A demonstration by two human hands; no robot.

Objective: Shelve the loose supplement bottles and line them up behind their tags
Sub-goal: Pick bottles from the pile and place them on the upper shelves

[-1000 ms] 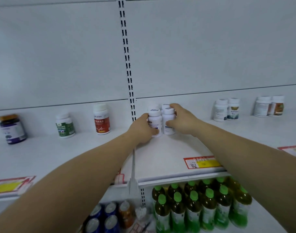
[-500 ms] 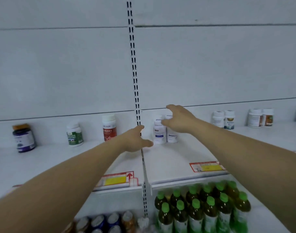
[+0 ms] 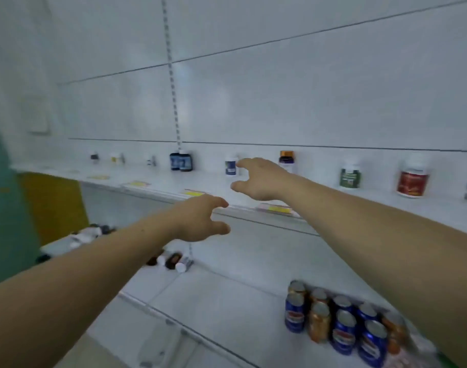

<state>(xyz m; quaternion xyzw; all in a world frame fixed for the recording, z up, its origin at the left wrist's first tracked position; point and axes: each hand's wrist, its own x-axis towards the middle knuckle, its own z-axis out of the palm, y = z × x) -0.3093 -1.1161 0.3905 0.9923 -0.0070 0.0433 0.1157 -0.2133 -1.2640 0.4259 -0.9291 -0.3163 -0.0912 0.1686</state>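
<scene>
Both hands are held out empty, fingers loosely spread: the right hand just before a white bottle on the shelf, the left hand lower. Loose bottles are seen lying on the lower shelf (dark and pale ones). Each should be gripped round the body, stood upright and squared behind its tag. Labels are blurred; which tag belongs cannot be told.

White shelf — yellow tags, blue and orange cans.
</scene>
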